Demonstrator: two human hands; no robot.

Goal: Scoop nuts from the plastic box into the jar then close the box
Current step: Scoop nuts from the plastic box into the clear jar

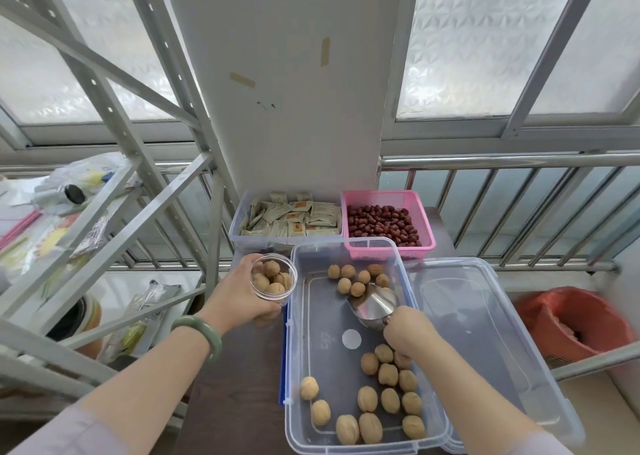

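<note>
A clear plastic box [298, 357] stands open on the dark table, with several walnuts [384, 406] loose at its near end and a few more at its far end. My right hand [407, 331] grips the handle of a metal scoop [374, 304] inside the box, its mouth pointing at the far walnuts. My left hand [242, 293] holds a clear round jar [273, 280] just left of the box; the jar has several walnuts in it. The box's clear lid [485, 333] lies flat to the right of the box.
Behind the box stand a clear tub of sachets [287, 221] and a pink basket of red dates [388, 224]. A metal shelf frame [114, 191] with bags rises at left. A steel railing [519, 164] runs behind; a red bag [575, 323] sits at right.
</note>
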